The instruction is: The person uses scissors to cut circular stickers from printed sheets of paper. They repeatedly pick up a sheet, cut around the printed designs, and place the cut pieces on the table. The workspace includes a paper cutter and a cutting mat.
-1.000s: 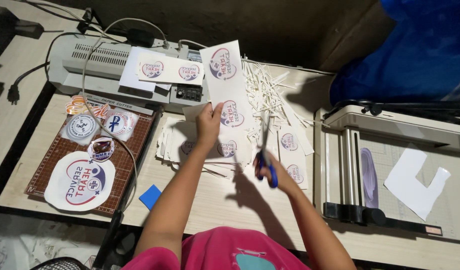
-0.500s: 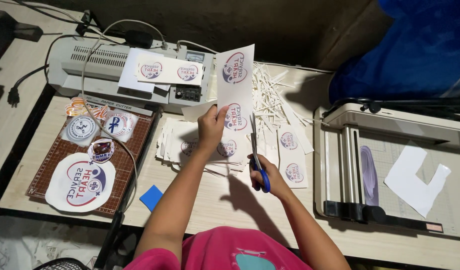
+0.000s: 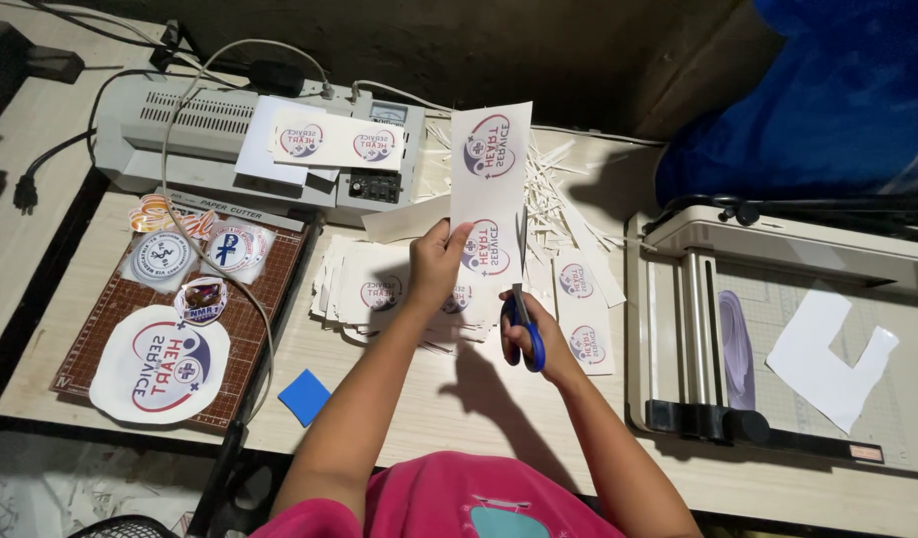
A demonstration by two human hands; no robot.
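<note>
Left hand (image 3: 437, 267) on an upright printed strip (image 3: 491, 169); blue-handled scissors (image 3: 524, 324) in right hand (image 3: 531, 334) beside it

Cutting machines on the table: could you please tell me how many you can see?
2: a brown-bedded paper cutter at left under round stickers, and a white trimmer at right. Others may sit out of frame.

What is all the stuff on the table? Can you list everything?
printed strip: one, white with round red-and-blue marks, held up
scissors: one pair, blue handles, at the strip's right edge
sticker stack: one pile, white, table middle
laminator: one, grey, back left
brown cutting mat: one, left
big round print: one, white, on the mat
blue square: one, front
paper trimmer: one, cream, right
paper scraps: many, white, back
left hand: holds the strip
right hand: holds the scissors
</note>
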